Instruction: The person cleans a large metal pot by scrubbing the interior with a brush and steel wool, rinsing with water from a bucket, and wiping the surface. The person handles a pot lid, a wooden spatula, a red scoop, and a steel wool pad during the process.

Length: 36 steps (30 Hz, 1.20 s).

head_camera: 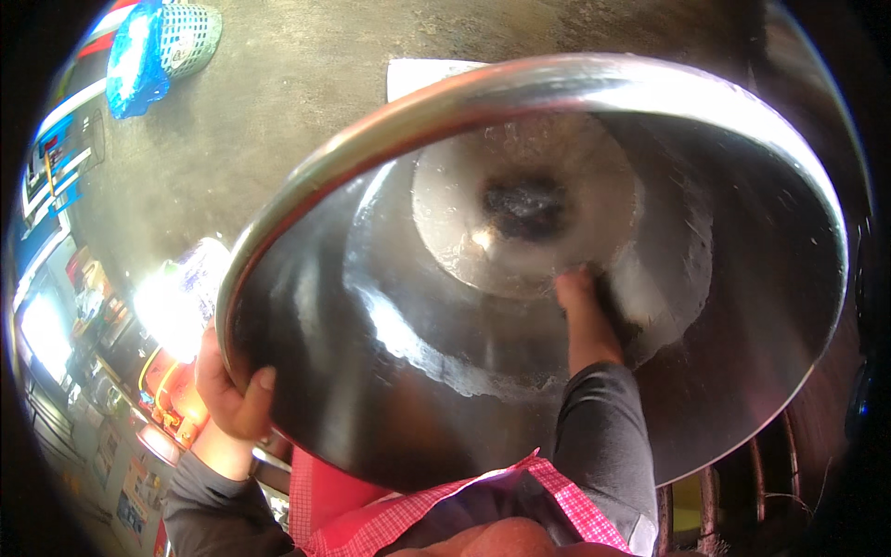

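Note:
A large round metal pot is tilted towards me, its mouth wide before my body. The thumb of my left hand lies inside the pot's rolled rim and the fingers are outside, gripping the left side. My right hand reaches deep inside, at the lower edge of the pot's bottom. Its fingers are largely hidden, and whether it holds something cannot be seen. A dark patch marks the middle of the bottom. Pale, wet-looking streaks ring the inner wall.
A lattice plastic basket with a blue plastic bag stands at the upper left on the concrete floor. A white flat-edged object shows behind the pot. Orange cylinder-like objects with a yellow hose are left; metal bars lie lower right.

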Each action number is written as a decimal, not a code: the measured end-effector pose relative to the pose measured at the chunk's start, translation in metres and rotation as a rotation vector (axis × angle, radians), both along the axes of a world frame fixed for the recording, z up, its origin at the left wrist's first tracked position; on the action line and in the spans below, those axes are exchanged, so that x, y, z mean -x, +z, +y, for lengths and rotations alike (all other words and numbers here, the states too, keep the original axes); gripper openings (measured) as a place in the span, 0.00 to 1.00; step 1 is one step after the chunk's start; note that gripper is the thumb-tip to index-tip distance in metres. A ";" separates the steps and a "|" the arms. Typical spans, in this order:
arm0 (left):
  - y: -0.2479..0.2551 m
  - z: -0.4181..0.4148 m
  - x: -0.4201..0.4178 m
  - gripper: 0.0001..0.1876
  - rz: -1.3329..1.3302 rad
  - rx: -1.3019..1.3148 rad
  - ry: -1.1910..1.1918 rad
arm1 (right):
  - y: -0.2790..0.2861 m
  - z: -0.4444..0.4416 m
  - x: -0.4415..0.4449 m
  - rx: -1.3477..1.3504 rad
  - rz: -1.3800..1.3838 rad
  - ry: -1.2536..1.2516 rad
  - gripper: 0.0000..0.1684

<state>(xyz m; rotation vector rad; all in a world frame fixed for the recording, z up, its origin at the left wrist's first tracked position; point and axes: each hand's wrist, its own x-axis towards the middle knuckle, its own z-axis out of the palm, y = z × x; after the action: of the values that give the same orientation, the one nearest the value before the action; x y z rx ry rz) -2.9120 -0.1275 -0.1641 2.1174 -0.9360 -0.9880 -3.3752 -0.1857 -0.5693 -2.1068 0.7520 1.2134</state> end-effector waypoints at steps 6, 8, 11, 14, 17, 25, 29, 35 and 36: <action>-0.002 -0.006 -0.003 0.30 -0.047 -0.061 -0.088 | -0.010 -0.187 -0.032 0.578 -0.049 0.247 0.16; 0.003 -0.004 0.001 0.31 -0.075 -0.066 -0.056 | 0.003 -0.207 -0.076 0.563 -0.147 0.263 0.18; 0.001 -0.009 0.002 0.32 -0.061 -0.064 -0.048 | 0.004 -0.204 -0.067 0.556 -0.198 0.211 0.19; 0.004 -0.010 0.000 0.32 -0.038 -0.063 -0.061 | -0.021 -0.133 0.025 0.699 -0.185 0.030 0.21; 0.006 -0.001 0.001 0.31 -0.029 -0.094 -0.023 | 0.035 -0.068 -0.009 0.309 0.201 -0.020 0.21; 0.003 -0.006 0.001 0.30 0.002 -0.040 -0.064 | 0.057 0.108 -0.192 -0.511 0.059 -0.875 0.36; 0.003 -0.014 0.003 0.30 0.040 -0.044 -0.029 | 0.031 0.144 -0.244 -0.263 -0.372 -1.268 0.27; 0.004 -0.004 0.000 0.28 -0.026 -0.045 -0.039 | 0.026 0.078 -0.033 -0.288 0.120 -0.573 0.24; 0.005 0.000 0.000 0.27 -0.056 -0.060 -0.058 | 0.040 0.010 -0.024 -0.279 0.410 -0.488 0.25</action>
<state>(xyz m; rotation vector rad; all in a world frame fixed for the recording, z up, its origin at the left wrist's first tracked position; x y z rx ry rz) -2.9116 -0.1279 -0.1596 2.1886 -1.0115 -1.0015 -3.3513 -0.1756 -0.5292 -1.3544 1.1227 1.3822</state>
